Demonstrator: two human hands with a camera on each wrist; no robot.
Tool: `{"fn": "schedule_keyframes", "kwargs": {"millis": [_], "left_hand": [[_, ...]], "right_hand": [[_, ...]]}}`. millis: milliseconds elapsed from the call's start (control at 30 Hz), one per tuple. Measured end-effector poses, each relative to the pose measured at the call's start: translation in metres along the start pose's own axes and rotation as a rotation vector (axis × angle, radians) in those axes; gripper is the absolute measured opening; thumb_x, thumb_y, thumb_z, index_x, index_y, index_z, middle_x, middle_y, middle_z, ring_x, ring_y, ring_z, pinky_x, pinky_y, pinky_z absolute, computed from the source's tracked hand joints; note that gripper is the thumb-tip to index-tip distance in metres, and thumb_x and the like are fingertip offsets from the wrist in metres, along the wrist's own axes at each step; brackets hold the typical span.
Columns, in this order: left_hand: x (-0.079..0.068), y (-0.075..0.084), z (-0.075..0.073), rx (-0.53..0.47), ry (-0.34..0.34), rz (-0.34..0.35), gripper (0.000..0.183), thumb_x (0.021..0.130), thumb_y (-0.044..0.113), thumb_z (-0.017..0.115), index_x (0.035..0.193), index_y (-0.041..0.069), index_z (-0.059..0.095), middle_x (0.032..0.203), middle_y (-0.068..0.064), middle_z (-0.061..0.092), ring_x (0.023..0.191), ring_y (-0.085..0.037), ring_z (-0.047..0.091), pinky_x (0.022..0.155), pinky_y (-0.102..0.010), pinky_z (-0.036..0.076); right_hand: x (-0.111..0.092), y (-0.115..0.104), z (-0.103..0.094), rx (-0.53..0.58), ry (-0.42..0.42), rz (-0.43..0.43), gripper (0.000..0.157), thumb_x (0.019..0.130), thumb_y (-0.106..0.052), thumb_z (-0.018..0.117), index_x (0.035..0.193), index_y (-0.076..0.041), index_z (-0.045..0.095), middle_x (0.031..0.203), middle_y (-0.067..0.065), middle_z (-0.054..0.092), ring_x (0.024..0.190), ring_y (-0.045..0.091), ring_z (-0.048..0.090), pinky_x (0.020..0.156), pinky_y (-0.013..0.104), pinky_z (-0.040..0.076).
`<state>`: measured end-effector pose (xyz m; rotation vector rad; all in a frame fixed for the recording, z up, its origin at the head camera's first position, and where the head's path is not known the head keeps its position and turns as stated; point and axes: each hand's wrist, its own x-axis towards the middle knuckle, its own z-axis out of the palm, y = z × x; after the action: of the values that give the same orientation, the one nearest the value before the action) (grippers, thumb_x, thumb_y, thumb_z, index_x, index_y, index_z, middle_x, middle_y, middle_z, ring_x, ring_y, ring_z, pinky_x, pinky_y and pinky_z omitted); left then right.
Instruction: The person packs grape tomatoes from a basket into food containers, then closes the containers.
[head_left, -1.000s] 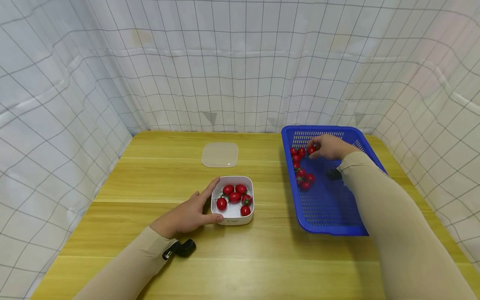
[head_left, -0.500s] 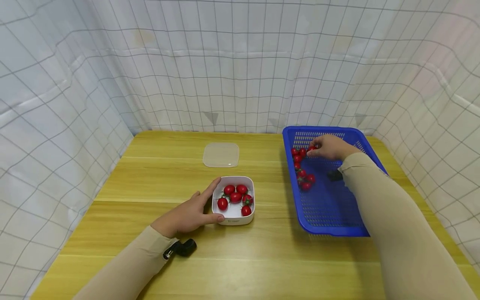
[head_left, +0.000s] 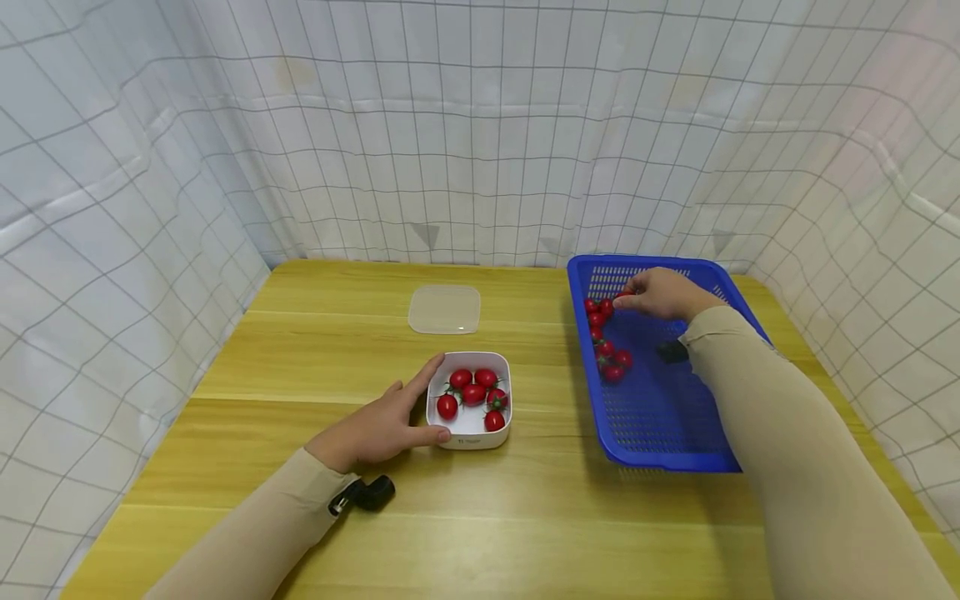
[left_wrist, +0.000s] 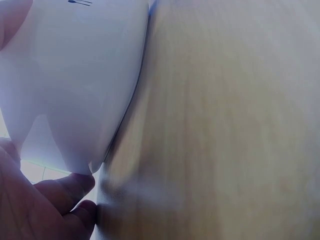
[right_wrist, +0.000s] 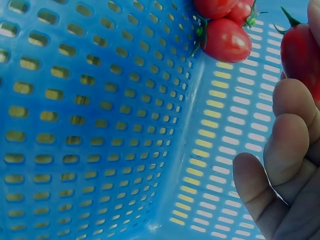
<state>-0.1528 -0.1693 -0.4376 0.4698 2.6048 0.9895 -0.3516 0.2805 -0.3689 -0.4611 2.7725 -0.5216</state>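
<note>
My left hand (head_left: 382, 427) holds a white square container (head_left: 471, 442) from its left side, thumb at the front and index finger at the back-left corner. Several red cherry tomatoes (head_left: 472, 394) lie inside it. In the left wrist view, fingers (left_wrist: 67, 192) touch the container's smooth wall (left_wrist: 75, 85). My right hand (head_left: 663, 293) is inside the blue basket (head_left: 667, 460), towards its back. Thumb and fingers pinch a cherry tomato (right_wrist: 299, 52) with a green stem, mostly covered by the hand in the head view. Other cherry tomatoes (right_wrist: 226, 41) lie along the basket's left side.
A clear flat lid (head_left: 444, 310) lies on the wooden table (head_left: 525, 533) behind the container. White grid-patterned curtains (head_left: 480, 133) surround the table at the back and both sides. The basket's perforated wall (right_wrist: 80, 120) rises beside my right hand.
My right fingers have closed further over the tomato at the basket's back, so less of it shows. The left hand keeps its place on the container. The whole view shifts very slightly.
</note>
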Motion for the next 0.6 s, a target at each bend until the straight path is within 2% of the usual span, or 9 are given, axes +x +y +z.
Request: {"fn": "schedule_keyframes", "kwargs": {"millis": [233, 367, 600], "left_hand": [[0.001, 0.000, 0.000, 0.001, -0.002, 0.002, 0.109, 0.093, 0.057, 0.075, 0.170, 0.037, 0.001, 0.176, -0.006, 0.022, 0.156, -0.060, 0.016, 0.126, -0.073, 0.014], [0.002, 0.001, 0.000, 0.004, -0.002, 0.007, 0.109, 0.092, 0.057, 0.074, 0.171, 0.036, 0.001, 0.176, -0.006, 0.022, 0.156, -0.059, 0.017, 0.125, -0.073, 0.015], [0.001, 0.003, 0.000, 0.009, 0.000, 0.007, 0.109, 0.093, 0.057, 0.074, 0.171, 0.034, 0.001, 0.176, -0.007, 0.022, 0.156, -0.060, 0.016, 0.125, -0.073, 0.015]], "right_hand": [[-0.003, -0.006, -0.004, -0.005, 0.062, -0.015, 0.034, 0.100, -0.040, 0.072, 0.105, -0.007, 0.075, 0.095, 0.007, 0.070, 0.089, 0.025, 0.059, 0.077, 0.039, 0.047], [-0.007, -0.011, -0.007, -0.005, 0.091, -0.024, 0.034, 0.100, -0.041, 0.072, 0.102, -0.008, 0.072, 0.095, 0.007, 0.068, 0.088, 0.026, 0.055, 0.076, 0.039, 0.044], [-0.010, -0.023, -0.010, 0.007, 0.098, -0.042, 0.034, 0.100, -0.039, 0.072, 0.115, -0.007, 0.071, 0.105, 0.010, 0.071, 0.091, 0.028, 0.058, 0.079, 0.042, 0.048]]}}
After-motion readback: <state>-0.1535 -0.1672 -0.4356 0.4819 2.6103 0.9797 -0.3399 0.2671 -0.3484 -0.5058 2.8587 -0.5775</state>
